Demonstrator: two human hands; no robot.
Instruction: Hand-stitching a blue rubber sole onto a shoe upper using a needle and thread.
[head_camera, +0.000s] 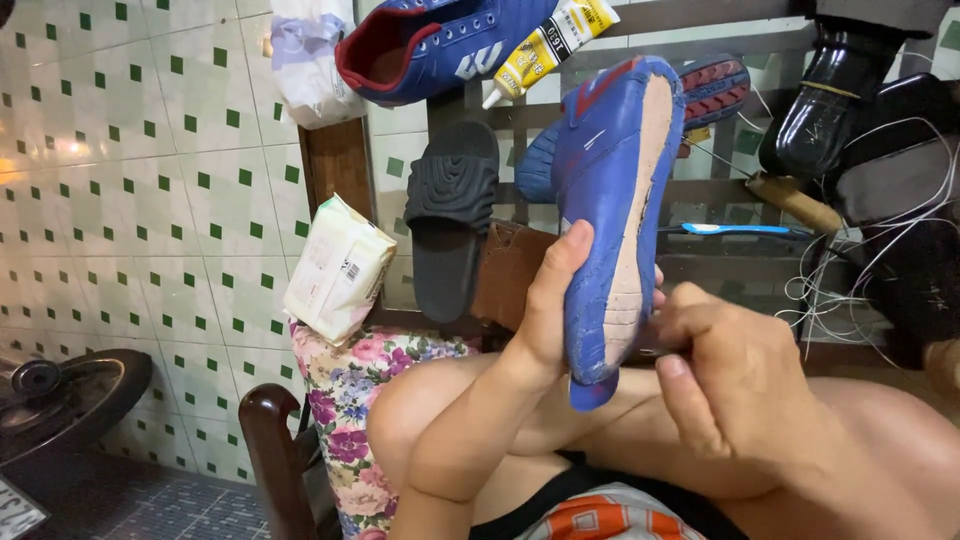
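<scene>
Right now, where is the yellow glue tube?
In the head view, the yellow glue tube sits at top centre, leaning between the blue sneaker and the held blue shoe.

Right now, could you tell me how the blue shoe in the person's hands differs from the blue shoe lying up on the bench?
The held blue shoe stands toe-up, its sole side bare and tan; the bench shoe lies on its side, showing its red lining. The held one is gripped by the left hand and right hand; the bench shoe is untouched, with a yellow glue tube beside it. Both are blue.
</scene>
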